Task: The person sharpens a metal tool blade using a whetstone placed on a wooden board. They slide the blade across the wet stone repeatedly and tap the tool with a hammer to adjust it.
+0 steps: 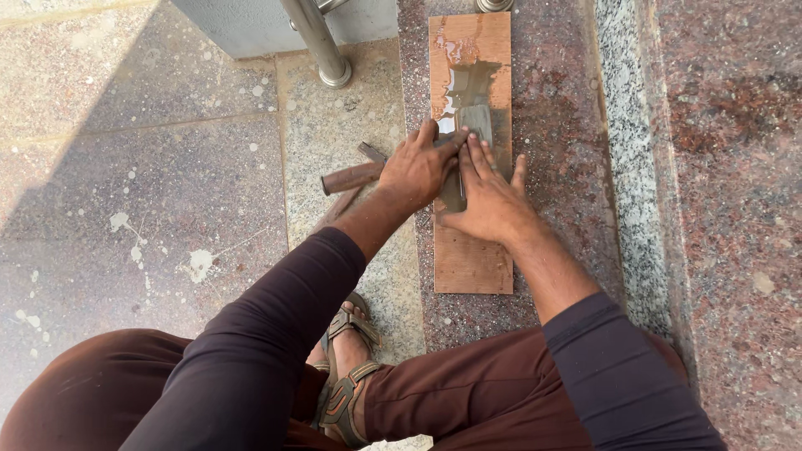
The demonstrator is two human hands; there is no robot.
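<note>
Head view looks down on a crouching person at work on a stone floor (150,192). At far left the floor is speckled with pale paint spots. Further right, a metal post (322,46) stands on its round base, and a rusty, wooden-handled tool (351,178) lies on the floor just beside the left wrist. The left hand (418,167) reaches across, fingers spread flat and pressing down on a flat metal blade (476,121) that lies on a wooden board (472,259). The right hand (493,200) sits just beside it, fingers likewise spread and pressing on the blade from above; neither hand pinches it. The board rests on a raised granite step (560,150). Its upper half is wet and dark with grey slurry around the blade, while the lower half is dry and clean. Judging from that, the rubbing of the blade on the board looks well under way, though how much is left cannot be told. A sandalled foot (347,376) shows below.
</note>
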